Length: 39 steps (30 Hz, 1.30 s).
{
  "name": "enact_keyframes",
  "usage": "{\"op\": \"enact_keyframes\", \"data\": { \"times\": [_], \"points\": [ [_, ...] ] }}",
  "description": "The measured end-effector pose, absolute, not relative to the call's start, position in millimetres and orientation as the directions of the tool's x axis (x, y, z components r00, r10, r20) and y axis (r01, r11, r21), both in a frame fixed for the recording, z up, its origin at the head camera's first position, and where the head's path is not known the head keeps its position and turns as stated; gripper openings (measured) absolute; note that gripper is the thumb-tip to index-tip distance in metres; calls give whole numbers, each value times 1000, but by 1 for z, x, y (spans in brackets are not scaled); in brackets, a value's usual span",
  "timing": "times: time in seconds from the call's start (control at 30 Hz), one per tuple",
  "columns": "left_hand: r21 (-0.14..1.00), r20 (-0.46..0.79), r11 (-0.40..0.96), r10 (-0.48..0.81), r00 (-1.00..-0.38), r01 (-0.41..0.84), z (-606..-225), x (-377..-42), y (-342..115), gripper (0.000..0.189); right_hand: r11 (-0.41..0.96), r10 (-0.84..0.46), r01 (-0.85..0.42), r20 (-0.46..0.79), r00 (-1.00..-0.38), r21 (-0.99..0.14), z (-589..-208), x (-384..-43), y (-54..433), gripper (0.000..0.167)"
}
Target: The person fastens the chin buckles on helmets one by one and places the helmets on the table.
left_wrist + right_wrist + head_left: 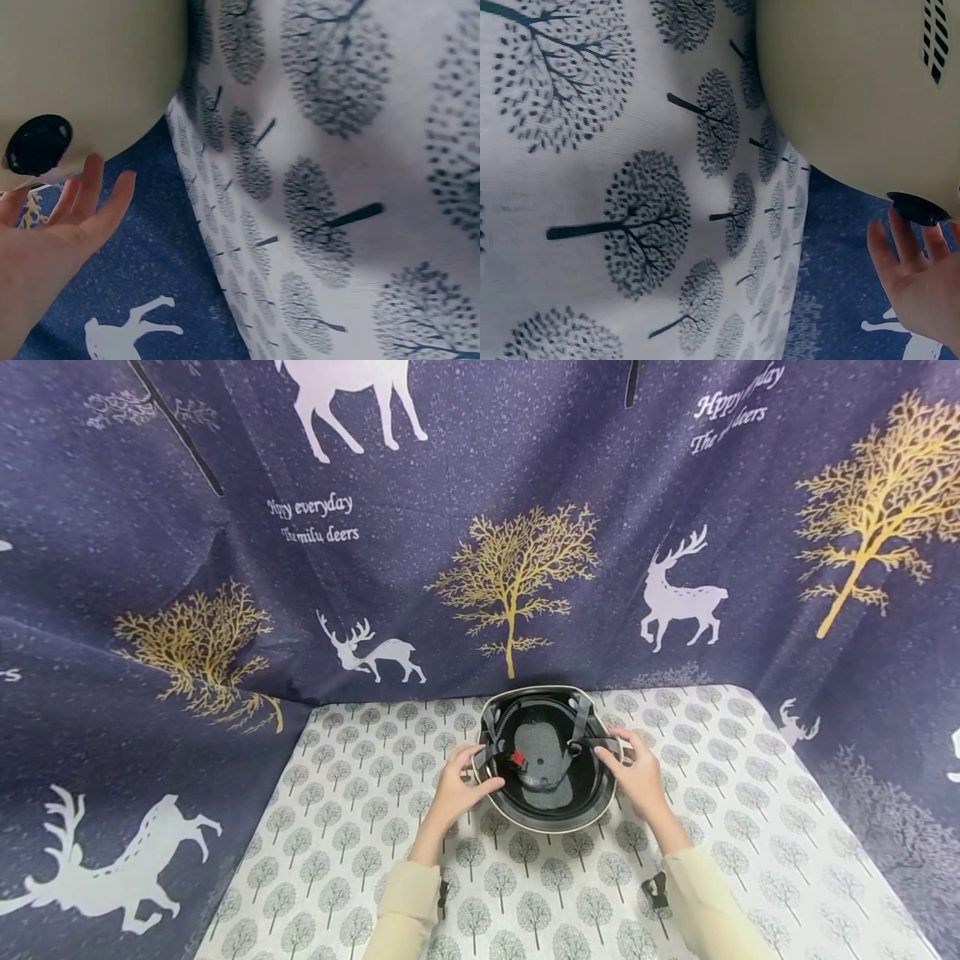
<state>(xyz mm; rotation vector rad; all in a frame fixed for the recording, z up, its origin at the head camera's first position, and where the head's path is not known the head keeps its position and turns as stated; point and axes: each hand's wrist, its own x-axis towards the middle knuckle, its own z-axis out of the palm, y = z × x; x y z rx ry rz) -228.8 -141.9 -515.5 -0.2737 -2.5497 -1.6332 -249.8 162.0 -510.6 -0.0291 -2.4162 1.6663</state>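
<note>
An upturned helmet (551,822) is at the 12 o'clock side of the counter (375,860), its red buckle (519,758) toward 9 o'clock inside. The left hand (459,787) grips its edge at 9 o'clock, the right hand (637,770) at 3. Beyond, a deer-print cloth (420,577) hangs.

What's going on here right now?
A person's left hand and right hand grip opposite sides of a rounded, cream, hard-shelled helmet, turned opening-up over a white cloth printed with grey trees. A red plastic buckle shows inside, among dark straps; whether it's fastened isn't clear.
</note>
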Motion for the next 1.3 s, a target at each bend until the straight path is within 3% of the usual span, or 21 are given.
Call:
{"op": "enact_keyframes", "data": {
  "times": [0.17, 0.47, 0.9, 1.17, 1.3],
  "points": [
    [937, 88, 325, 127, -988, 126, -523, -225, -144, 74, 362, 128, -95, 151, -980, -927, -514, -247, 164, 46],
    [972, 129, 195, 41, -991, 135, -523, -217, -147, 69, 368, 149, -90, 154, -977, -925, -522, -247, 157, 44],
    [938, 128, 327, -6, -992, 119, -497, -219, -175, 67, 233, 131, -43, 76, -988, -972, -532, -239, 129, 46],
    [921, 125, 373, -14, -992, 111, -487, -219, -175, 67, 257, 104, 18, 10, -994, -966, -540, -240, 128, 52],
    [913, 142, 386, -2, -990, 130, -481, -222, -171, 67, 311, 92, -26, 58, -994, -950, -538, -240, 129, 58]
  ]
}}
